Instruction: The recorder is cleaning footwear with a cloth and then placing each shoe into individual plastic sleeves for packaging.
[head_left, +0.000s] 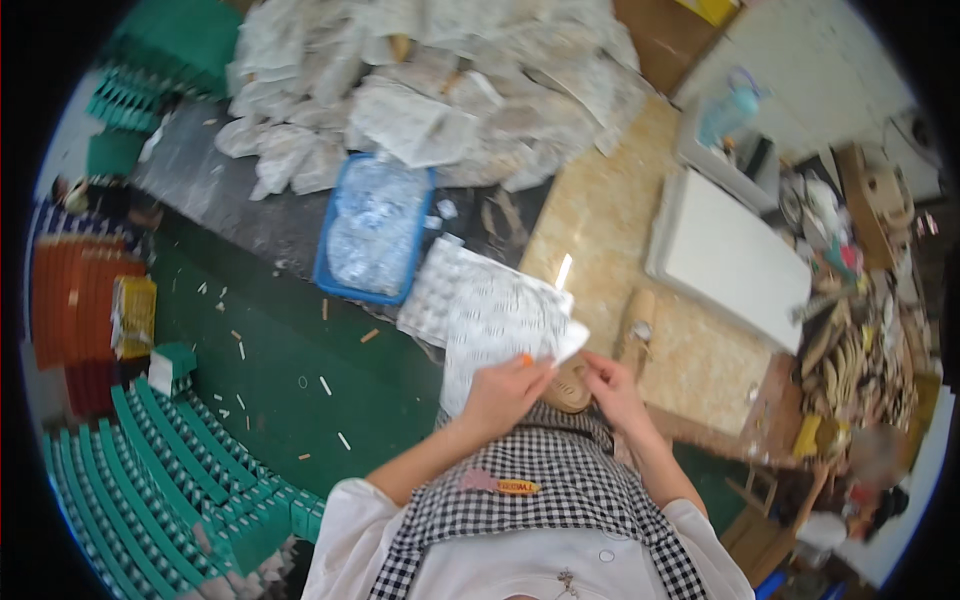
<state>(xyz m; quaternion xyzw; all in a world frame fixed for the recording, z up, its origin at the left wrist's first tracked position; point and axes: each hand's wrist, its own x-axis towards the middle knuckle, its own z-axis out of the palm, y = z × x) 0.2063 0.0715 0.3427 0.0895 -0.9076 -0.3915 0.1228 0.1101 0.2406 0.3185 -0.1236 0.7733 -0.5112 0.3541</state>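
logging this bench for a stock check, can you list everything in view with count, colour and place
printed paper sheet: one, white with fine print, centre, held by both hands
tan wooden piece: one, between the hands, partly hidden
blue tray: one, holds clear plastic packets, upper centre
wrapped bundles: a big heap, whitish-grey, top centre
green boxes: many, in curved rows, lower left
orange stack: one, far left
white board: one, right
wooden parts: a cluttered pile, tan, far right
checked apron: one, black and white, bottom centre
left hand: grips the sheet's lower edge
right hand: pinches the sheet's right corner
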